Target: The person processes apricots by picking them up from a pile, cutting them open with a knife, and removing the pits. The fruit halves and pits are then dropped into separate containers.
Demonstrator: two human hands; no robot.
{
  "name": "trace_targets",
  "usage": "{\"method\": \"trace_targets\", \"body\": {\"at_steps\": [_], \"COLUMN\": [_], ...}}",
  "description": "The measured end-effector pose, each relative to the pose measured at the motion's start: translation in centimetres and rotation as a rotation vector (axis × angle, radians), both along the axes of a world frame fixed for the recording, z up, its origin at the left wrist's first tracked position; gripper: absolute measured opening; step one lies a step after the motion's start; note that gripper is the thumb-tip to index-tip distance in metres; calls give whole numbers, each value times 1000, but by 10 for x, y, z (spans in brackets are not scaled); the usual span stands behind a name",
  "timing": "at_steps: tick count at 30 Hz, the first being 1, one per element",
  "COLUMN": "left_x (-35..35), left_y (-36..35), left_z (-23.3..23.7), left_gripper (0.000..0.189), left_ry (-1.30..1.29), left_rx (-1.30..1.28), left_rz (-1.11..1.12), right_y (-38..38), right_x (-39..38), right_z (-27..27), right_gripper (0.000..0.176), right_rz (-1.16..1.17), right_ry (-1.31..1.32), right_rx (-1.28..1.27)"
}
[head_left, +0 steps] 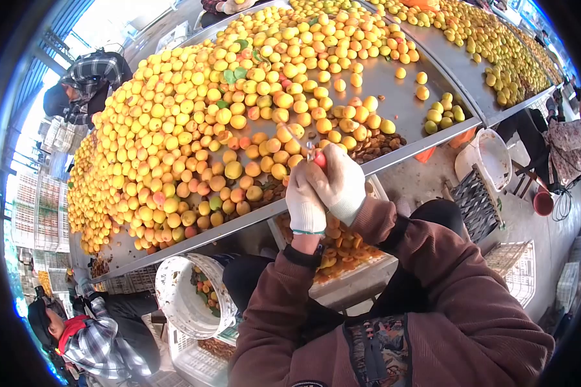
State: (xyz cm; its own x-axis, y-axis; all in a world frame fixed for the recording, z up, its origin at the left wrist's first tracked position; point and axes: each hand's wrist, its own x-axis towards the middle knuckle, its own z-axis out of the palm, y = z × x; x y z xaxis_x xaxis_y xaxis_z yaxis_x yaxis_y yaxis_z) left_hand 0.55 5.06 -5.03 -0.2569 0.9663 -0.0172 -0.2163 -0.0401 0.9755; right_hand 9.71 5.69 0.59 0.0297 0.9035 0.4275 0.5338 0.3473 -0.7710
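Observation:
Both my hands wear white gloves and meet at the near edge of a metal table (394, 97) heaped with yellow-orange apricots (193, 129). My right hand (341, 182) grips a red-handled knife (319, 157), its thin blade pointing up and left over the fruit. My left hand (303, 201) is curled tight against the right one, just below the knife. Whatever it may hold is hidden by the gloves. Brown sleeves cover both arms.
A tray of halved apricots (342, 248) sits below the table edge above my lap. A white bucket (184, 297) stands at lower left, and another bucket (490, 155) and a black crate (474, 200) on the right. Dark pits (376, 146) pile near the edge. Other people work at left (90, 80), (90, 338).

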Motion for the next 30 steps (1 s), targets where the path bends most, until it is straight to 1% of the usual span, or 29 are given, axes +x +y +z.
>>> {"method": "trace_targets", "body": {"at_steps": [1, 2, 3, 5, 6, 7, 8, 9, 10, 12, 14, 15, 16, 17, 19, 20, 21, 22, 23, 24, 25, 26, 27, 29, 30], "left_x": [1, -3, -7, -16, -24, -20, -13, -9, -16, -10, -11, -15, -20, -44, -32, -26, -20, -16, -11, -6, -5, -14, -15, -14, -14], "left_y": [1, 3, 2, 3, 11, 5, -7, -14, -14, -13, -17, -21, -22, -10, -5, -6, -9, -10, -7, -2, -1, -5, -5, -3, -4], "left_z": [5, 18, 15, -4, -37, -13, 35, 61, 53, 39, 46, 42, 35, -10, 14, 21, 25, 28, 26, 22, 26, 32, 31, 29, 29], "left_gripper": [34, 31, 31, 27, 27, 27, 27, 28, 27, 28, 29, 29, 32, 30, 29, 29, 30, 31, 31, 32, 33, 33, 33, 30, 30], "left_ry": [-203, -217, -220, -131, -264, -263, -464, -663, -667, -624, -605, -680, -754, -1074, -791, -792, -683, -574, -574, -451, -327, -172, -171, -99, -96], "left_rx": [34, -133, -138, -101, -201, -213, -467, -716, -725, -720, -739, -678, -617, -363, -568, -566, -524, -478, -473, -366, -260, -223, -229, -201, -206], "left_rz": [3, -73, -69, -182, -229, -231, -219, -201, -296, -235, -203, -259, -318, -920, -614, -625, -516, -405, -407, -300, -190, -241, -239, -124, -131], "right_y": [0, 0, 0, 1, 2, 2, 3, 4, 4, 1, -3, -3, -5, -4, -7, 3, 6, 8, 10, 9, 10, 9, 9, 8, 10], "right_x": [1, 2, 4, 7, 9, 11, 11, 12, 13, 15, 18, 18, 17, 13, 9, 6, 8, 8, 7, 9, 9, 9, 8, 4, 2], "right_z": [0, -1, -1, -4, -7, -12, -19, -20, -20, -18, -15, -14, -15, -21, -1, -15, -27, -27, -27, -28, -26, -25, -24, -24, -26], "right_gripper": [27, 25, 24, 21, 21, 20, 20, 20, 19, 19, 18, 19, 18, 18, 21, 26, 26, 27, 27, 30, 30, 31, 32, 34, 33], "right_rz": [2, 42, 84, 127, 182, 236, 261, 257, 311, 397, 413, 430, 356, 285, 188, 86, 78, 56, 38, 71, 77, 109, 138, 110, 62], "right_ry": [-2, 13, 28, 6, -54, -113, -134, -132, -167, -201, -195, -197, -131, 26, 477, 530, 526, 526, 529, 442, 442, 400, 359, 371, 429], "right_rx": [-2, -21, -43, -57, 15, 84, 117, 105, 170, 265, 269, 280, 218, 147, -295, -327, -321, -296, -273, -278, -278, -272, -267, -296, -327]}}
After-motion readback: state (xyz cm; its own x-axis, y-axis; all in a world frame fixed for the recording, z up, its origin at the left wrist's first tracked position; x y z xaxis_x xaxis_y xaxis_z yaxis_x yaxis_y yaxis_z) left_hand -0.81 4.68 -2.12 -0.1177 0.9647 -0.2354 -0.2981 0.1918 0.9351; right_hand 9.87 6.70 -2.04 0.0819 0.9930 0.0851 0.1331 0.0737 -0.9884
